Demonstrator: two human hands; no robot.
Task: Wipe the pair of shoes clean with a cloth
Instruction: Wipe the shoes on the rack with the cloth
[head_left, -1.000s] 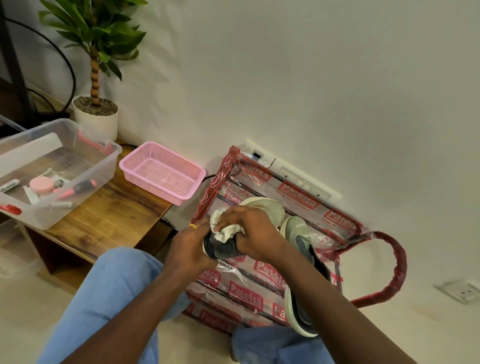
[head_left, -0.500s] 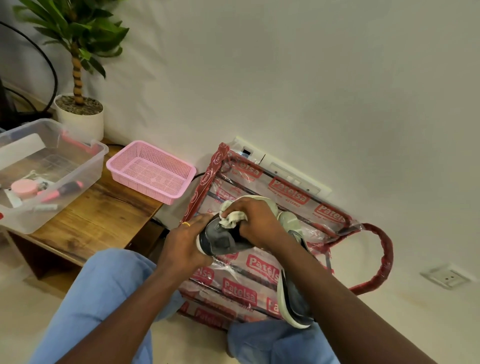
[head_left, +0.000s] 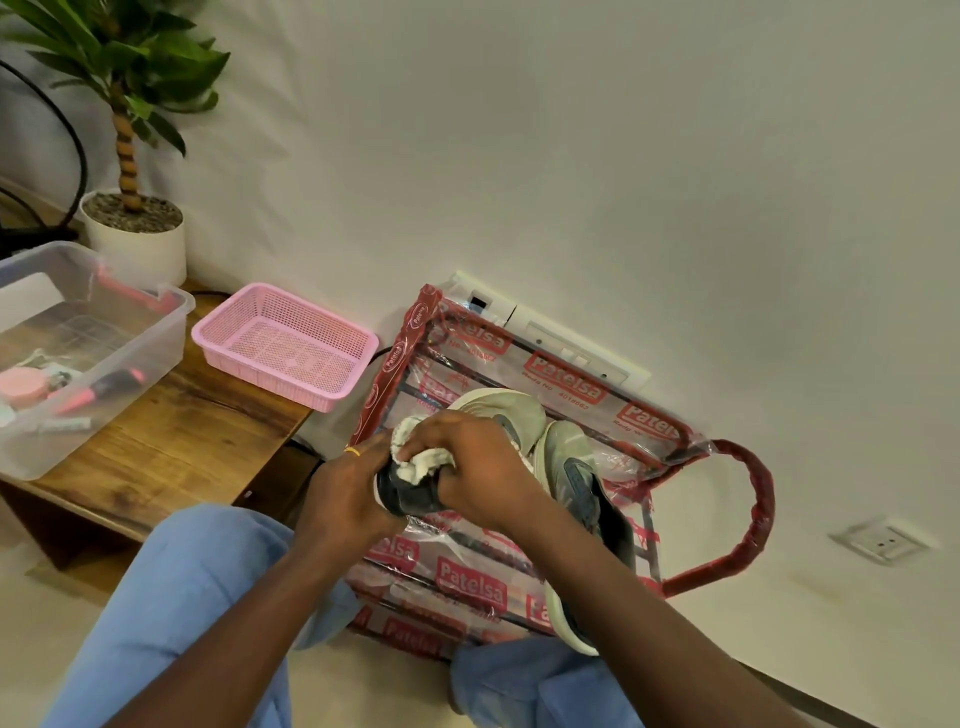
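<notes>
A: Location of the held shoe (head_left: 410, 493)?
B: Above the wrapped rack (head_left: 467, 571), heel clenched in the left hand (head_left: 343, 493). The right hand (head_left: 478, 467) pressed the cloth (head_left: 421, 457) onto it.
A: Second shoe (head_left: 582, 493)?
B: Resting on the rack, beside the right forearm.

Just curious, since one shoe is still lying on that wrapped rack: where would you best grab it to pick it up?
Probably at the open collar near the heel of the lying shoe, coming from above on the right. It rests on its side on the rack, the dark opening showing, while the right hand and cloth crowd its left.
</notes>
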